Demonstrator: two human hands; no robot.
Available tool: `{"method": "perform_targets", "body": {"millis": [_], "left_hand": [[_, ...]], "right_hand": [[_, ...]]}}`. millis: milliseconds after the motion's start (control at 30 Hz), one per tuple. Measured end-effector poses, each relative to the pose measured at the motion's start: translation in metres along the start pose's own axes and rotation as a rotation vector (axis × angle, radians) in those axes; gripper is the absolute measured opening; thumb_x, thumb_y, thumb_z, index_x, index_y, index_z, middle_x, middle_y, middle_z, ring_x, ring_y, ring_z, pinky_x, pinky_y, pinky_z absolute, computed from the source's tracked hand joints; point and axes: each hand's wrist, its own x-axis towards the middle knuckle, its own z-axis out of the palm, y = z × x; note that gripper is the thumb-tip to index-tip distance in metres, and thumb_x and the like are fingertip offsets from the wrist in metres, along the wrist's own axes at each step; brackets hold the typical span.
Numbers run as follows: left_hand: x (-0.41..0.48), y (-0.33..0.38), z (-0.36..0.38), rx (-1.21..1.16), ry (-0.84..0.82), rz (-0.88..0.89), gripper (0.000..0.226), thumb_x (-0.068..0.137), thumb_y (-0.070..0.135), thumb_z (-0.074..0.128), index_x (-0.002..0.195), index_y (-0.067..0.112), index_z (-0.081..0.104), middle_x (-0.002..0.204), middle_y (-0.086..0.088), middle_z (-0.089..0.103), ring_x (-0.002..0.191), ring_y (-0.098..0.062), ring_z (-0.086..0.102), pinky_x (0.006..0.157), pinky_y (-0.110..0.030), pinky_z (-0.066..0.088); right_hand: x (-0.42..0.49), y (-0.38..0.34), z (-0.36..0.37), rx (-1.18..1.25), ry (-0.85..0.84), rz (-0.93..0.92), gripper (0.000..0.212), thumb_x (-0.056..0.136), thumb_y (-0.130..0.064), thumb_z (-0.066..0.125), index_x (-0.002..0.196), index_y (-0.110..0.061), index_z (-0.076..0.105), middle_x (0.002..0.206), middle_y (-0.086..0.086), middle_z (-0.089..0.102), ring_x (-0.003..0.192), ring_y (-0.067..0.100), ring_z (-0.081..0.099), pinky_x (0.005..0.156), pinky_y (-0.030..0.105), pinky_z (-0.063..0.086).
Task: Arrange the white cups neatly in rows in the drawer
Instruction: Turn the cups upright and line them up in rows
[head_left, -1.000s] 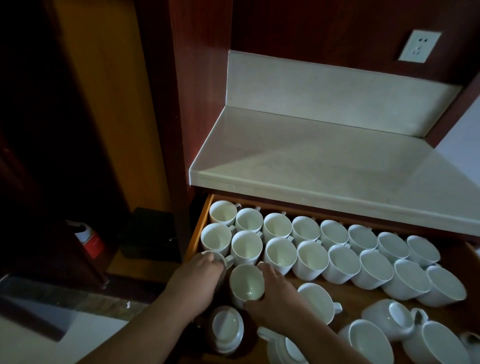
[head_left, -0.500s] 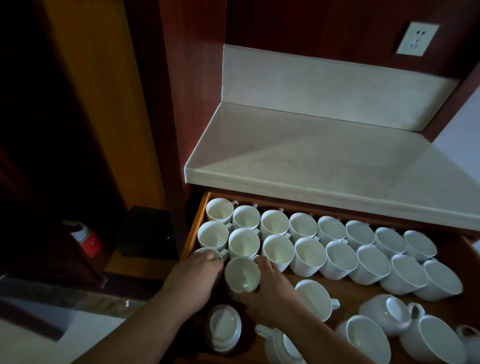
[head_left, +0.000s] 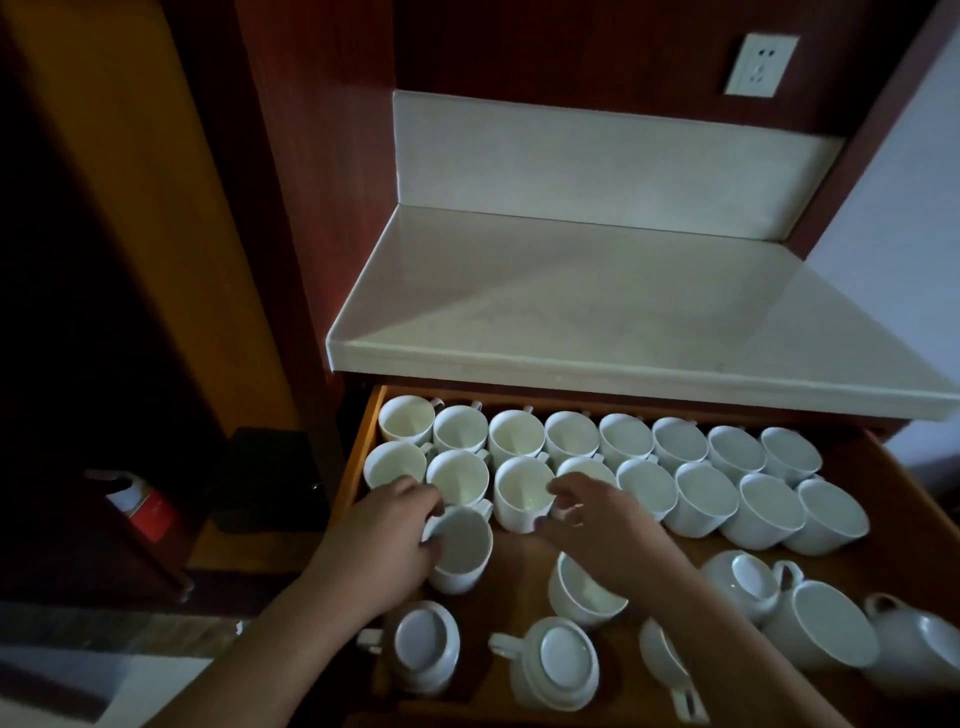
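The wooden drawer (head_left: 523, 569) stands pulled out below a counter. Two rows of upright white cups (head_left: 680, 441) fill its back. My left hand (head_left: 382, 540) curls on the left rim of an upright white cup (head_left: 462, 551) just in front of the second row, near the drawer's left wall. My right hand (head_left: 597, 525) hovers with its fingers spread over the second row, beside the third cup (head_left: 522, 493), and holds nothing. Loose cups lie in front: two upside down (head_left: 426, 644) (head_left: 566, 660), one tipped (head_left: 584, 590) under my right forearm.
More loose white cups (head_left: 826, 626) crowd the drawer's front right. A pale countertop (head_left: 571, 312) overhangs the back row. A wall socket (head_left: 761, 65) sits high on the right. A red and white bottle (head_left: 140, 506) and a black box (head_left: 270, 478) stand left of the cabinet.
My right hand has let go of the cup it held and moved right and back over the second row. My left hand now grips that cup's rim. The camera has shifted.
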Motion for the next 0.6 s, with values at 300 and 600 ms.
{"method": "perform_targets", "body": {"millis": [300,600], "left_hand": [[0.033,0.101,0.068,-0.065,-0.265,0.266,0.051,0.087,0.042,0.068,0.133,0.027,0.053,0.135,0.002,0.05,0.118,-0.026,0.059,0.094,-0.043,0.053],[0.043,0.141,0.101,0.207,-0.264,0.379,0.034,0.095,0.035,0.057,0.124,0.019,0.049,0.127,-0.011,0.049,0.114,-0.038,0.053,0.092,-0.047,0.048]], "right_hand": [[-0.041,0.047,-0.053,-0.172,0.032,0.223,0.057,0.064,-0.078,0.053,0.094,-0.03,0.063,0.091,-0.01,0.069,0.083,0.013,0.064,0.071,0.03,0.051],[-0.068,0.085,-0.049,-0.287,-0.134,0.04,0.067,0.077,-0.04,0.077,0.136,-0.05,0.047,0.135,-0.024,0.058,0.121,-0.001,0.055,0.095,0.02,0.046]]}}
